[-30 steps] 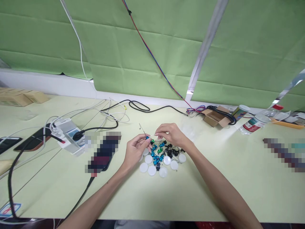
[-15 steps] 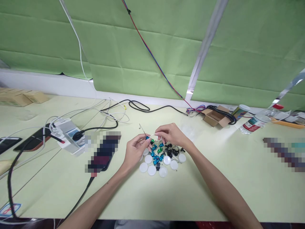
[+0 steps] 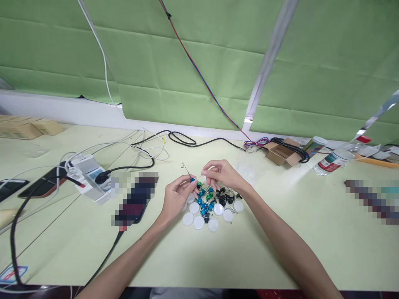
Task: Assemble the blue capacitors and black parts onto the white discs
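Observation:
My left hand (image 3: 177, 195) pinches a small blue part (image 3: 192, 180) between thumb and fingertips. From that part a thin bent wire (image 3: 186, 169) with a hooked end sticks up and away. My right hand (image 3: 223, 176) is closed in a pinch on the far end of a slim pale rod (image 3: 198, 177), which runs across to the blue part. Below both hands lies a heap of small blue parts (image 3: 204, 209), green parts (image 3: 209, 196) and black parts (image 3: 222, 200) with metal pins. Several round white discs (image 3: 198, 223) lie along the heap's near edge.
On the left are a phone (image 3: 137, 199) with a cable, a white power strip (image 3: 93, 176) and tangled cords. An open cardboard box (image 3: 280, 153), a can (image 3: 314, 146) and a plastic bottle (image 3: 335, 161) stand at the back right. Green-covered panels (image 3: 199, 62) rise behind the table.
Hardly anything differs. My right hand has shifted very slightly while its pinch stays on the rod; my left hand keeps its hold on the blue part.

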{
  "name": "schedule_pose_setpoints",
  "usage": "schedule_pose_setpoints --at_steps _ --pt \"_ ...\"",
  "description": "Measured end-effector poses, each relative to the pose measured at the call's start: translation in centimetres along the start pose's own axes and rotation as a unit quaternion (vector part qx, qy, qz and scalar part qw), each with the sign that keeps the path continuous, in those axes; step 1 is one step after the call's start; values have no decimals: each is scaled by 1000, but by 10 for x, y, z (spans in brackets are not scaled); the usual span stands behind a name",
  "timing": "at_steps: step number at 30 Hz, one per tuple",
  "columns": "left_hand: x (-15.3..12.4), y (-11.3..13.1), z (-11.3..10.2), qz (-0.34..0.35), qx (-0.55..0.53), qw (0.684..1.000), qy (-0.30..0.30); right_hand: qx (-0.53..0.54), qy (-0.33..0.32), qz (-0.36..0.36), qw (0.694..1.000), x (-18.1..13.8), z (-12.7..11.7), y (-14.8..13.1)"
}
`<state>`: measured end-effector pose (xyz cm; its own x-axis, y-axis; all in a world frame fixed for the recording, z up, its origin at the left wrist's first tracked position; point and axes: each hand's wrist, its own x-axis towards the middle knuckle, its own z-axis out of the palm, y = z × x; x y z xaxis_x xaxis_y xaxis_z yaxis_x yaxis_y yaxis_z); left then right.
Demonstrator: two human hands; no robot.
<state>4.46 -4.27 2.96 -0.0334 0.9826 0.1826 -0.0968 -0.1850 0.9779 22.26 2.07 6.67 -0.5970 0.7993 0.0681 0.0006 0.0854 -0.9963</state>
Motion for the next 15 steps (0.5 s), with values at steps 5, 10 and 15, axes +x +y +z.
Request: schedule_pose_setpoints --at_steps 5,10,15 --pt "0 -1 -1 -25 -25 999 11 -10 -15 -7 1000 -1 -2 -1" --pt "1 -4 -3 -46 -77 996 12 -48 -17 -17 999 -4 -8 -6" --pt "2 -4 -2 -59 -114 992 19 -151 15 -72 986 -6 -13 -10"
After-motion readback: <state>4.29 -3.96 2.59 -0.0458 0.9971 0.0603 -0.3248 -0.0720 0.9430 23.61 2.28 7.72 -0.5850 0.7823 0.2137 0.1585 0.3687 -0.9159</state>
